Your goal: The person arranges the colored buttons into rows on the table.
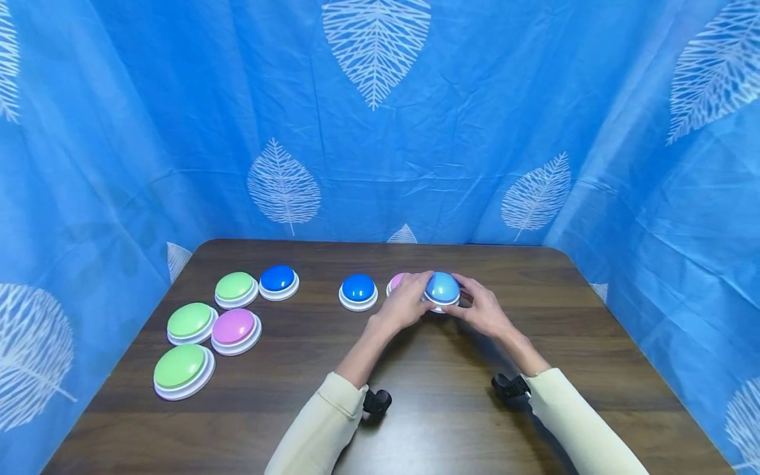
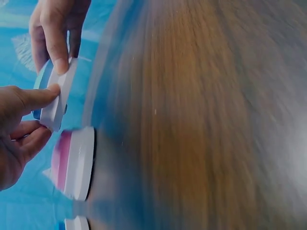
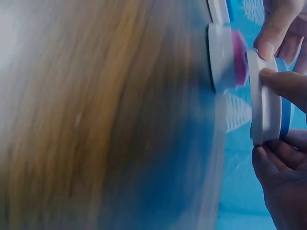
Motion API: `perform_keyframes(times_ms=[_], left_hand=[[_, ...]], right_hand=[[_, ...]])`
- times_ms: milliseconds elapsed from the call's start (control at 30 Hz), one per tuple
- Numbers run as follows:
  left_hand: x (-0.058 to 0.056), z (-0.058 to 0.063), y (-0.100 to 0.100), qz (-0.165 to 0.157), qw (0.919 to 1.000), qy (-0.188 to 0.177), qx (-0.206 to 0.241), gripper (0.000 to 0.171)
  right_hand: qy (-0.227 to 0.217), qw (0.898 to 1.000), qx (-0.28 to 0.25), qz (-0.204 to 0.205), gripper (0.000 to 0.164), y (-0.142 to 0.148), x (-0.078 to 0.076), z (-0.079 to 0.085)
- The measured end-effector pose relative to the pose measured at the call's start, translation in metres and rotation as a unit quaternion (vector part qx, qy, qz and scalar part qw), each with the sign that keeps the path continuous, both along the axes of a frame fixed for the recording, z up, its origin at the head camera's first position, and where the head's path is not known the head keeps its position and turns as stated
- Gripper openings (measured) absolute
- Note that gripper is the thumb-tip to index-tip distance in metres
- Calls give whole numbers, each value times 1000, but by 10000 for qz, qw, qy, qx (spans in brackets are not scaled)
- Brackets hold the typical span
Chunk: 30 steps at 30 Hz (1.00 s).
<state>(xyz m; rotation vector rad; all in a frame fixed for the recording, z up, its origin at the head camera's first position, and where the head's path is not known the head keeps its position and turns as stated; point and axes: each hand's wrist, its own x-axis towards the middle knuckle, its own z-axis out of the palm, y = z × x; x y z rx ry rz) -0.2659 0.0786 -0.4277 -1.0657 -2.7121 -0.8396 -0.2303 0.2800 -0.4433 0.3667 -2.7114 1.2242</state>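
A push button with a light blue dome and white base [image 1: 442,288] is held up between both hands, its underside clear of the wood in the wrist views. My left hand [image 1: 406,300] pinches its left rim, with thumb and fingers on the white base. From the other side, my right hand [image 1: 482,307] grips the right rim the same way. Just behind the left hand sits a pink button [image 2: 72,163] on the table, partly hidden by that hand in the head view. Left of it stands a dark blue button [image 1: 358,291].
At the table's left lie three green buttons [image 1: 179,367], a pink button [image 1: 235,330] and another dark blue button [image 1: 278,282]. A blue curtain with white leaf prints [image 1: 380,165] hangs around the brown wooden table [image 1: 427,402]. Each wrist wears a small black camera [image 1: 377,401].
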Motion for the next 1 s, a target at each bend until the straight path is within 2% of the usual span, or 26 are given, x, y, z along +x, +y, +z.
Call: perform_keyframes(times_ms=[267, 533, 1000], left_hand=[[-9, -10, 26, 68, 9997, -213, -42, 57], [-8, -13, 48, -37, 9992, -395, 21, 64], [-10, -21, 57, 99, 9958, -905, 36, 75]], right_hand=[[-96, 9998, 129, -145, 74, 20, -5, -11], [-177, 9994, 147, -261, 75, 37, -8, -19], [-420, 9986, 210, -248, 77, 42, -14, -23]])
